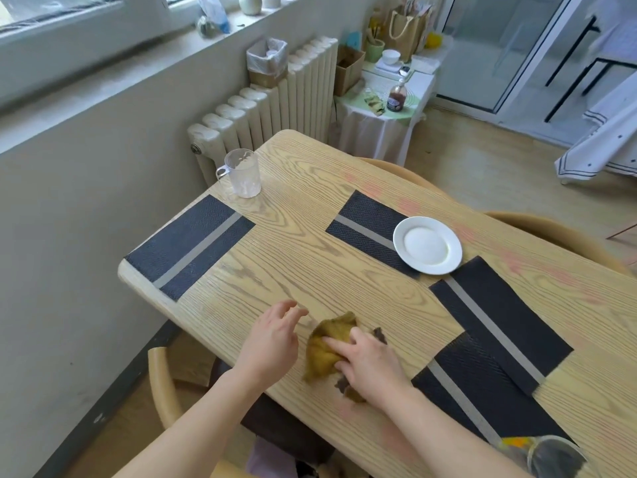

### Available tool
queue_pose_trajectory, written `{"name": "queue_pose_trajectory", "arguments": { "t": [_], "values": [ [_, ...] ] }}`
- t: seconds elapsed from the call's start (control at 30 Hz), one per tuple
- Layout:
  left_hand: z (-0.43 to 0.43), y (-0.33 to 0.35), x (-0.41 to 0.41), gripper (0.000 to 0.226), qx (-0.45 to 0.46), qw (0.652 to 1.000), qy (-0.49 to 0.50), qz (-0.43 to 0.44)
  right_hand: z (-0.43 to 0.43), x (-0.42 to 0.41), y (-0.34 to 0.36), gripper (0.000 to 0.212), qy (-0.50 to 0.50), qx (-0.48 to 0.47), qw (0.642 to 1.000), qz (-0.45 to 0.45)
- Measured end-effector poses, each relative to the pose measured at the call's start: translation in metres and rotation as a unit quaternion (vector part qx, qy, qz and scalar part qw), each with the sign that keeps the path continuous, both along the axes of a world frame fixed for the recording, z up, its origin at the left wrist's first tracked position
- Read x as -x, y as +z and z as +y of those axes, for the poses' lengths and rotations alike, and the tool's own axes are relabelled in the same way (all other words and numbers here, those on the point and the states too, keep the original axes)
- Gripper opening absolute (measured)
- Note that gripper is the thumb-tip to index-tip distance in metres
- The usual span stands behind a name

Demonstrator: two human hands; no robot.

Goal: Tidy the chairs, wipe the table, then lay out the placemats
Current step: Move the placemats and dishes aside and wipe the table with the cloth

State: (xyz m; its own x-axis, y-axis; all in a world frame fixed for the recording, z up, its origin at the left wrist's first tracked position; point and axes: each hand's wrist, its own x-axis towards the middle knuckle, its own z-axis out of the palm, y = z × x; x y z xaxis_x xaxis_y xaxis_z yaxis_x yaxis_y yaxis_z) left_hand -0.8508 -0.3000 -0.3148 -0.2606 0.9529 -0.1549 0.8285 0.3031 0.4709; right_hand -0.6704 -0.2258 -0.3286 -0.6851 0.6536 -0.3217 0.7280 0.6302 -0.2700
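Note:
My right hand (370, 369) presses flat on a crumpled mustard-yellow cloth (327, 346) near the front edge of the light wooden table (303, 243). My left hand (272, 336) hovers just left of the cloth, fingers spread, holding nothing. Several dark placemats with a grey stripe lie on the table: one at the left corner (189, 246), one in the middle (365, 225) under a white plate (427, 244), one at the right (496, 322) overlapping another near me (465, 395).
A clear plastic mug (243, 172) stands at the table's far left. A glass vessel (551, 457) sits at the bottom right. Wooden chairs flank the table: one near left (162, 384), two on the far side (548, 232). A radiator (275, 101) lines the wall.

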Motion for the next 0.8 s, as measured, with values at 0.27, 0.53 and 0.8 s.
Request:
{"name": "queue_pose_trajectory", "arguments": {
  "t": [0.27,0.53,0.8],
  "values": [
    [0.020,0.007,0.004,0.049,0.001,1.000,-0.010,-0.010,0.062,-0.037,0.009,0.048,-0.259,0.014,0.966,-0.003],
    [0.083,0.017,0.012,0.047,0.005,0.998,-0.001,-0.057,0.101,-0.001,0.030,0.026,-0.354,0.002,0.928,0.117],
    [0.169,0.024,0.020,0.053,0.050,0.991,0.036,-0.120,0.157,-0.005,0.035,0.017,-0.761,0.244,0.480,0.361]
  ]
}}
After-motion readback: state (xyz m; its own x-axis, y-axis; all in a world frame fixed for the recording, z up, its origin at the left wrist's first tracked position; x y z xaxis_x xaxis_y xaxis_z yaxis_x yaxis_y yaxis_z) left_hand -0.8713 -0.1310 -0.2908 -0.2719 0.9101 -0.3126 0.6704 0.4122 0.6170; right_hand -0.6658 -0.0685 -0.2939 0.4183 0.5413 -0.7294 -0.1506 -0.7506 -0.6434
